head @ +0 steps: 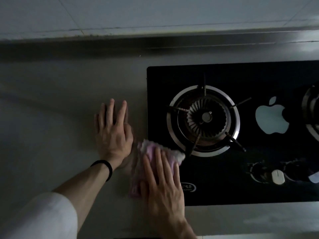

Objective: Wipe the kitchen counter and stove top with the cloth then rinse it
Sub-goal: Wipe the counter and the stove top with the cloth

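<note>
A pink and white cloth (149, 152) lies across the left edge of the black glass stove top (215, 178), partly on the grey counter (51, 126). My right hand (162, 183) presses flat on the cloth with straight fingers. My left hand (113, 128) rests flat on the counter just left of the stove, fingers spread, a black band on its wrist. The cloth's far corner lies at the rim of the left burner (203, 120).
A second burner (312, 114) shows at the right edge. Two control knobs (260, 171) sit along the stove's front. A steel backsplash ledge (155, 44) runs along the wall behind. The counter's front edge lies below the stove.
</note>
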Demonstrator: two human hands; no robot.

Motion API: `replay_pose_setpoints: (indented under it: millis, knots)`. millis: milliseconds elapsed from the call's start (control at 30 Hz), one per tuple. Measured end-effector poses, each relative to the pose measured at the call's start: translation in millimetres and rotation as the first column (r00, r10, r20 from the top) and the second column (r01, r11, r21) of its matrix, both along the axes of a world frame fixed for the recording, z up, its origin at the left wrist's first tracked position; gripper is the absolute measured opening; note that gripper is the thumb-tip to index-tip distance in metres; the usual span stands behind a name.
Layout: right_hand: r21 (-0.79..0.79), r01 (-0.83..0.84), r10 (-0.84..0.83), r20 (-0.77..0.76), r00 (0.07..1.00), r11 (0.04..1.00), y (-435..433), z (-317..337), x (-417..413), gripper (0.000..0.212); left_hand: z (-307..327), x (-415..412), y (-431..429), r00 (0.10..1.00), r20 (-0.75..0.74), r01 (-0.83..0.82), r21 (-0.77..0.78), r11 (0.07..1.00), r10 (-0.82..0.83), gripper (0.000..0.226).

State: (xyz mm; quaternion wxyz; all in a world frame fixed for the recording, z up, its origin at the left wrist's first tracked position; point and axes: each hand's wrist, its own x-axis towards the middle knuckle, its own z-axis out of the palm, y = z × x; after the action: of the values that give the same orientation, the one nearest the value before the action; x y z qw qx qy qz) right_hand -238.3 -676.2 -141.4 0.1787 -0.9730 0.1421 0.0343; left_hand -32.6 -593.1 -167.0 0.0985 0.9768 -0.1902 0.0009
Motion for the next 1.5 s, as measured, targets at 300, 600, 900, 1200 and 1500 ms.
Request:
replay_pose_setpoints:
  millis: [300,600,900,1200,1500]
  knots:
    - [-0.007,-0.091,0.090,-0.014,0.996,0.996,-27,3,35,0.068,3,0,-3,1.000,0.001,-0.015,0.020,1.000,0.015,0.071]
    - [0.064,0.028,-0.025,-0.053,0.998,0.998,-30,4,67,0.071,5,0,-3,1.000,-0.003,-0.020,0.023,1.000,0.020,0.071]
    - [-0.040,-0.037,0.034,-0.074,0.997,0.999,-77,9,-87,0.065,5,-1,-2,1.000,-0.009,-0.007,0.007,1.000,0.007,0.071]
    - [-0.074,0.440,-0.446,-0.161,0.881,0.895,-121,19,-82,0.068,6,0,-5,1.000,0.008,0.002,-0.024,1.000,-0.002,0.069]
    - [-0.061,0.284,-0.290,-0.164,0.943,0.957,-104,35,-66,0.070,-6,4,2,0.999,0.035,0.014,-0.057,0.998,-0.012,0.067]
